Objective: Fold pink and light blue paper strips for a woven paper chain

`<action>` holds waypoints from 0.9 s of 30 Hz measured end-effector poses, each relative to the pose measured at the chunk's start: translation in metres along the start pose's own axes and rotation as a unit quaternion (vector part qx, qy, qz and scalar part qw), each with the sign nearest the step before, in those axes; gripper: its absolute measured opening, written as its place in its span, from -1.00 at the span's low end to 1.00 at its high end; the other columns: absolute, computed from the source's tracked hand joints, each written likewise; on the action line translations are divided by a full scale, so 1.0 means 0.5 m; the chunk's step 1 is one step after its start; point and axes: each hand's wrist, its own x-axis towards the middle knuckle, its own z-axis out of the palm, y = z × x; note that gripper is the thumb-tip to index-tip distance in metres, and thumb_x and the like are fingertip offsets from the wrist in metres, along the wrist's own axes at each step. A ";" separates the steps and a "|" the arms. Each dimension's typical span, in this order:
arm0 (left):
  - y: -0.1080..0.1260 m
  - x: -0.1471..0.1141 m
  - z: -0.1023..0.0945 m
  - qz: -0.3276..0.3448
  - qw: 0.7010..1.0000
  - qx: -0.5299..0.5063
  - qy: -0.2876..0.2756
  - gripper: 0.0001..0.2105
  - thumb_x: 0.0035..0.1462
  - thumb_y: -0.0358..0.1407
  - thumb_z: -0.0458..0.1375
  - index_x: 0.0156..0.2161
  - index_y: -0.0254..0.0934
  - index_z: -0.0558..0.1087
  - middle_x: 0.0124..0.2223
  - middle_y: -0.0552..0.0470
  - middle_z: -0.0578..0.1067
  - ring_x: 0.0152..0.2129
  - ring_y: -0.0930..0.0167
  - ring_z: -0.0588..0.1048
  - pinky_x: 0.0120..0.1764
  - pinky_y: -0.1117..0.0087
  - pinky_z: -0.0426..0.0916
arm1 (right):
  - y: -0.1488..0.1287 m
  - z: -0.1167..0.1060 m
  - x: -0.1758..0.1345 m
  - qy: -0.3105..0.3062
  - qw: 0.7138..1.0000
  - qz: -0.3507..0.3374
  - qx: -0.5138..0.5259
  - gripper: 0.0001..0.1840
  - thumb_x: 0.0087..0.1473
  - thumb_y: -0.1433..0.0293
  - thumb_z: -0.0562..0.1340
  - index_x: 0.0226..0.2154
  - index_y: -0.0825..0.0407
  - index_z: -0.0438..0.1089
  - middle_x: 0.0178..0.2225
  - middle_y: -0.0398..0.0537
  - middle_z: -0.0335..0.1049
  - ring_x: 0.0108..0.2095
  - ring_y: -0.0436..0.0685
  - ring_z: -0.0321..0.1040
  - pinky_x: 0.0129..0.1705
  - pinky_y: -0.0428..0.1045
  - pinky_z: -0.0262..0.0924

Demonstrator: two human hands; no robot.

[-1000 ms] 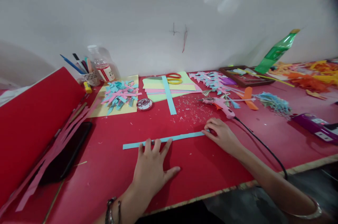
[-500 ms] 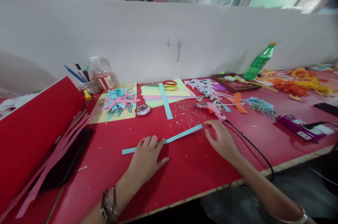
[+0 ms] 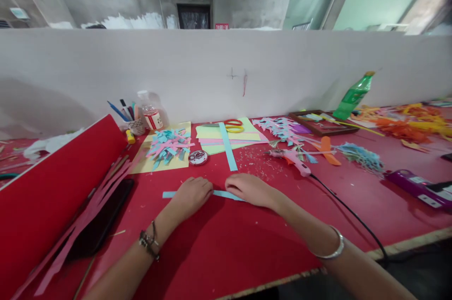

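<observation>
A light blue paper strip (image 3: pixel 222 193) lies crosswise just above the red tabletop, with both hands on it. My left hand (image 3: pixel 192 194) is closed on its middle, and the left end sticks out beyond the wrist. Curled over the strip's right part is my right hand (image 3: pixel 252 190), its fingertips partly hidden. Beyond the hands, another light blue strip (image 3: pixel 229 147) rests across a stack of yellow and pink paper (image 3: pixel 252 142). Scissors (image 3: pixel 233 125) with red and yellow handles lie on that stack.
A pink glue gun (image 3: pixel 294 161) with a black cord lies to the right, near a purple power strip (image 3: pixel 416 189). Cut paper pieces (image 3: pixel 167 147), a round tin (image 3: pixel 198 157) and a pen cup (image 3: pixel 137 126) stand at the back left. A leaning green bottle (image 3: pixel 354 96) is farther right.
My right hand has moved left from the strip's far end and taken hold of it near my left hand. My left hand has closed. The view has tilted up.
</observation>
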 end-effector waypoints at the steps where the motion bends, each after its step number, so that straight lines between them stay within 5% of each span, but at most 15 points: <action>1: -0.006 -0.001 0.002 -0.010 1.000 -0.020 -0.005 -0.79 0.14 -0.33 -0.16 -0.35 -0.29 0.32 -0.44 0.03 0.41 -0.48 0.42 0.36 -0.45 0.43 0.13 | 0.000 0.001 0.009 0.010 1.000 0.006 0.021 -0.75 0.08 0.36 -0.04 -0.38 0.07 0.31 -0.38 -0.04 0.35 -0.37 0.04 0.25 -0.39 -0.11 0.03; 7: -0.009 -0.015 0.008 0.011 0.994 -0.111 -0.002 -0.72 0.15 -0.23 -0.19 -0.39 -0.26 0.33 -0.49 0.09 0.41 -0.54 0.46 0.35 -0.48 0.46 0.11 | 0.000 0.024 0.013 -0.006 0.992 -0.039 0.116 -0.71 0.07 0.34 -0.03 -0.48 0.09 0.32 -0.47 -0.08 0.33 -0.43 -0.01 0.21 -0.39 -0.12 -0.01; 10: -0.018 -0.021 0.000 -0.053 0.988 -0.118 0.086 -0.75 0.10 -0.18 -0.11 -0.40 -0.25 0.34 -0.46 0.06 0.41 -0.46 0.43 0.35 -0.36 0.40 0.16 | 0.002 0.019 0.004 -0.032 0.971 0.001 0.238 -0.72 0.05 0.32 -0.01 -0.52 0.10 0.31 -0.59 -0.15 0.25 -0.56 -0.06 0.16 -0.49 -0.14 -0.02; 13: -0.033 -0.024 -0.007 -0.250 0.913 -0.133 0.292 -0.69 -0.03 -0.11 0.03 -0.23 -0.30 0.29 -0.21 -0.09 0.34 -0.19 0.29 0.26 -0.16 0.27 0.12 | 0.000 0.016 0.003 0.008 0.918 0.083 0.388 -0.71 0.03 0.28 0.00 -0.52 0.10 0.30 -0.62 -0.18 0.20 -0.60 -0.09 0.13 -0.54 -0.16 -0.02; 15: -0.035 -0.024 -0.005 -0.333 0.845 -0.228 0.351 -0.61 -0.06 -0.10 0.05 -0.17 -0.33 0.24 -0.17 -0.12 0.30 -0.18 0.30 0.25 -0.16 0.28 0.16 | -0.008 0.025 0.007 0.079 0.872 0.137 0.462 -0.70 0.01 0.24 0.03 -0.52 0.10 0.32 -0.60 -0.18 0.19 -0.58 -0.09 0.11 -0.54 -0.16 -0.03; 19: 0.001 -0.012 0.009 -0.293 0.763 -0.547 0.179 -0.69 0.04 -0.12 -0.10 -0.33 -0.35 0.32 -0.46 0.03 0.39 -0.51 0.46 0.36 -0.36 0.41 0.26 | -0.034 0.059 0.019 0.160 0.778 0.215 0.568 -0.69 -0.07 0.18 0.10 -0.48 0.09 0.34 -0.68 -0.24 0.07 -0.66 -0.12 -0.04 -0.64 -0.16 -0.14; 22: 0.041 -0.004 0.010 -0.224 0.708 -0.665 0.085 -0.66 0.05 -0.12 -0.11 -0.43 -0.37 0.35 -0.55 0.05 0.40 -0.58 0.48 0.36 -0.39 0.43 0.26 | -0.047 0.074 0.023 0.161 0.730 0.215 0.628 -0.74 -0.15 0.21 0.18 -0.52 0.10 0.30 -0.69 -0.25 0.09 -0.67 -0.13 -0.01 -0.65 -0.17 -0.10; 25: 0.060 -0.003 0.002 -0.202 0.681 -0.700 0.069 -0.72 0.02 -0.16 -0.03 -0.44 -0.37 0.36 -0.51 0.04 0.42 -0.55 0.48 0.37 -0.39 0.45 0.26 | -0.048 0.076 0.024 0.162 0.708 0.191 0.660 -0.77 -0.18 0.25 0.21 -0.51 0.10 0.27 -0.65 -0.23 0.18 -0.64 -0.12 0.10 -0.60 -0.16 0.02; 27: 0.063 -0.005 -0.003 -0.191 0.671 -0.715 0.055 -0.75 0.01 -0.20 0.00 -0.44 -0.38 0.36 -0.47 0.02 0.43 -0.50 0.48 0.38 -0.34 0.45 0.25 | -0.046 0.075 0.024 0.158 0.719 0.173 0.654 -0.78 -0.16 0.26 0.20 -0.50 0.10 0.27 -0.63 -0.22 0.21 -0.63 -0.11 0.13 -0.57 -0.15 0.06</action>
